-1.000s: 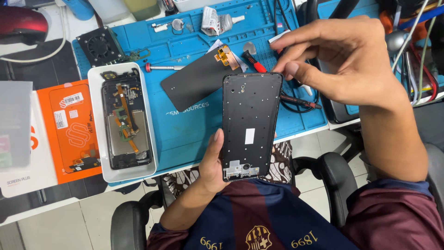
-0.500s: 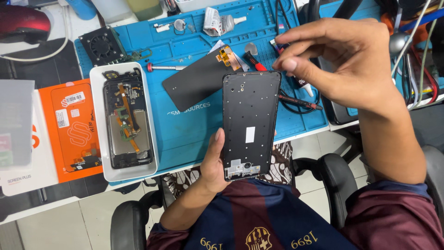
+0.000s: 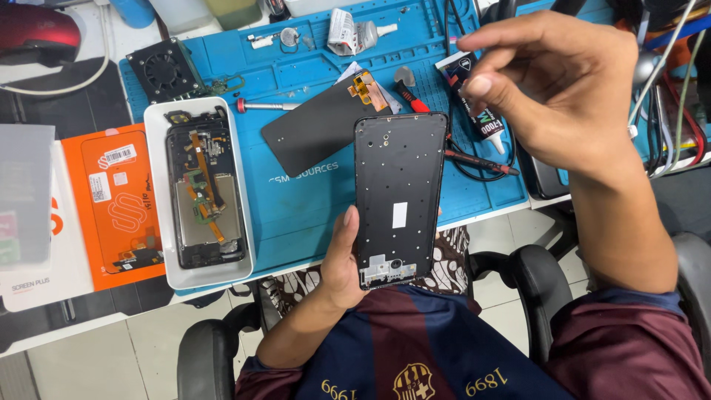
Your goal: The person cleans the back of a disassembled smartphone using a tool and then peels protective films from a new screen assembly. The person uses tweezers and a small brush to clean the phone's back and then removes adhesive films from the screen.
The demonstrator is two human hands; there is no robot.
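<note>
Left hand: curled around the lower left edge of the phone frame, thumb along the side rail, fingers hidden behind it.
Phone frame: black, upright, inner face toward the camera, held over the near edge of the blue mat; small white sticker at centre, screw holes scattered over the plate.
Right hand: raised above the right end of the mat, clear of the frame; thumb and index tip drawn together, other fingers loosely curled. Whether anything sits in the pinch cannot be told.
Glue tube: black, lying just beside and partly under the right hand, white nozzle pointing near-right.
Screen panel: dark, lying tilted on the mat left of and behind the frame, orange flex tab at its far corner.
Screwdriver: thin, red cap, flat on the mat far-left of the panel.
White tray: rectangular, on the left end of the mat.
Tray contents: opened phone body, boards and orange flex cables exposed.
Orange box: flat, left of the tray, touching it.
Small fan: black, square, far-left corner of the mat.
</note>
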